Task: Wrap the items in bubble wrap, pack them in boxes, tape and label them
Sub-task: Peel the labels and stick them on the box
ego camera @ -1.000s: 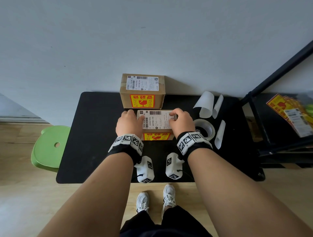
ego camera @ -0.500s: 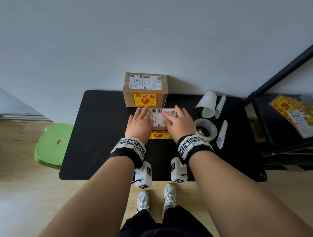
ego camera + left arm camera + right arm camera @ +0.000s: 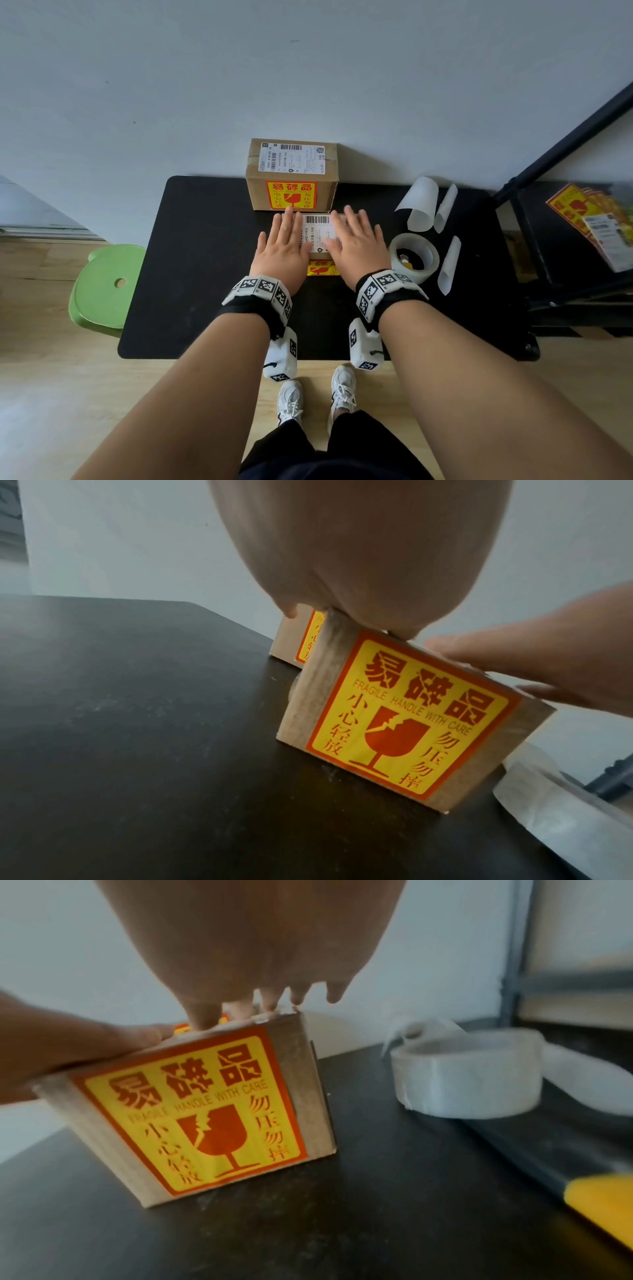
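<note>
Fingers (image 3: pixel 289 222) of both hands lie flat, outstretched, pressing box (image 3: pixel 320 270) top.

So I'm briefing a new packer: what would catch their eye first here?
Both hands, left hand and right hand, press flat on the white shipping label atop the small box mid-table. Its yellow-red fragile sticker faces the person; a bigger labelled box stands behind, and a tape roll lies right.
</note>
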Demonstrator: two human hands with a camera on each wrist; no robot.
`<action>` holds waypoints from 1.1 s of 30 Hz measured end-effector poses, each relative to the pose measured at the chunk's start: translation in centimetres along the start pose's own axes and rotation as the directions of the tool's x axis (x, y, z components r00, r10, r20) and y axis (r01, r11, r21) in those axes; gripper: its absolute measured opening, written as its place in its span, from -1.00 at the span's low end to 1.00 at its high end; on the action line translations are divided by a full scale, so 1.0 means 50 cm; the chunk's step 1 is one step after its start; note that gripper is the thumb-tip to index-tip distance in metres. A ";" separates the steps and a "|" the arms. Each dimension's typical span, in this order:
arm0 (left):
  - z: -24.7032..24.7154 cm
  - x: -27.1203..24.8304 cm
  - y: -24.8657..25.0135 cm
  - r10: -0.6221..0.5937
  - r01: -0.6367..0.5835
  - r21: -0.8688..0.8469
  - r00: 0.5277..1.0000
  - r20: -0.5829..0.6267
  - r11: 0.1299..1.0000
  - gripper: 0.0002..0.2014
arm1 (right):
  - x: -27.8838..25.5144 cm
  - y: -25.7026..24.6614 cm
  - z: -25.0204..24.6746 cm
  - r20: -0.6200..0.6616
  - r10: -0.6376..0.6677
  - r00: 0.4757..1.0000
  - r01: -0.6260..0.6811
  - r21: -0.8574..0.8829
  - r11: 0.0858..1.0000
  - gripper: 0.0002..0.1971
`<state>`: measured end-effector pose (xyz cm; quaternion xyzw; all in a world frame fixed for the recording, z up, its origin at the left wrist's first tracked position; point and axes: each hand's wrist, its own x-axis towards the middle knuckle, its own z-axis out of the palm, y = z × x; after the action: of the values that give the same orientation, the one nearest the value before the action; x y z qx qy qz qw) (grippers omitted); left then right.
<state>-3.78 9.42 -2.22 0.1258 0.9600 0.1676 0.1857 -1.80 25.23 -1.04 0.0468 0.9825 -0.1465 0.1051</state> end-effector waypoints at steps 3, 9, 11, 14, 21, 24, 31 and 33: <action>-0.007 0.002 -0.009 0.019 -0.020 0.021 0.999 0.030 1.000 -0.40 | 0.011 0.005 -0.002 0.021 -0.033 0.999 0.034 -0.034 0.999 -0.44; -0.001 0.002 -0.006 -0.026 0.026 -0.030 1.000 -0.001 0.999 -0.35 | 0.018 0.006 -0.011 -0.084 -0.016 0.996 0.015 -0.010 1.000 -0.48; 0.000 -0.002 -0.004 -0.063 0.061 -0.098 0.998 -0.020 0.993 -0.32 | 0.016 0.001 -0.008 -0.082 0.035 0.996 -0.026 0.101 0.995 -0.48; -0.005 0.003 -0.004 -0.072 0.039 -0.267 0.991 -0.115 0.963 -0.36 | 0.018 -0.008 -0.002 -0.064 0.086 0.994 -0.067 0.251 0.966 -0.37; 0.003 0.044 -0.011 -0.030 -0.010 -0.168 0.972 -0.233 0.986 -0.63 | 0.015 -0.013 0.035 -0.126 0.068 0.990 -0.040 0.211 0.977 -0.29; 0.003 0.046 -0.003 -0.128 0.025 -0.359 0.955 -0.267 0.933 -0.53 | 0.018 -0.006 0.039 -0.169 0.078 0.983 -0.019 0.326 0.945 -0.44; 0.003 0.051 0.009 -0.233 0.087 -0.517 0.946 -0.225 0.852 -0.64 | 0.016 -0.001 0.048 -0.219 0.159 0.963 -0.052 0.429 0.902 -0.49; 0.000 0.058 0.014 -0.285 0.128 -0.556 0.936 -0.205 0.821 -0.69 | 0.021 0.002 0.038 -0.164 0.203 0.965 -0.105 0.470 0.876 -0.48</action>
<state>-6.26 10.91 -2.86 -0.0616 0.8994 0.4225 0.0934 -2.47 24.82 -3.10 0.1637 0.9188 -0.3592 -0.0008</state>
